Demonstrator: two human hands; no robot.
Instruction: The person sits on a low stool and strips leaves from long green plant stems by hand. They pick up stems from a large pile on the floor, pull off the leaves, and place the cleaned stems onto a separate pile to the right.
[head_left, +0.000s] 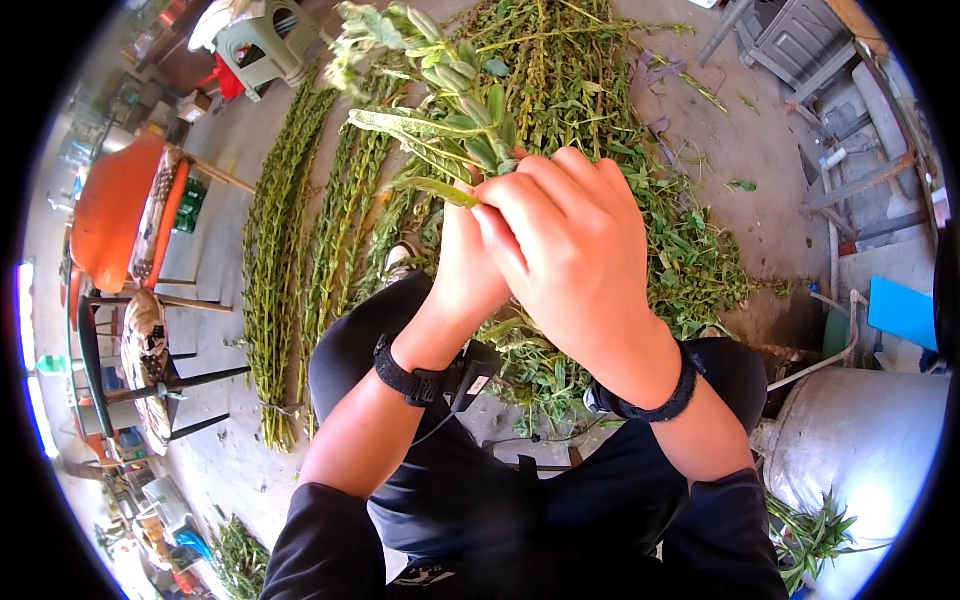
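Note:
Before my chest my two hands come together around a leafy green plant stalk with plump pods, which looks like sesame. My right hand lies uppermost with its fingers curled on the stalk. Partly behind it, my left hand is also closed at the stem; its fingers are mostly hidden. The pods and leaves point up and to the left. Beyond the hands, a big heap of cut stalks covers the floor. Loose leaves lie between my feet.
A tied bundle of stalks lies at left, with another row of stalks beside it. Further left stand an orange chair and a cushioned chair. A green plastic stool is at the upper left, a metal cylinder at the lower right.

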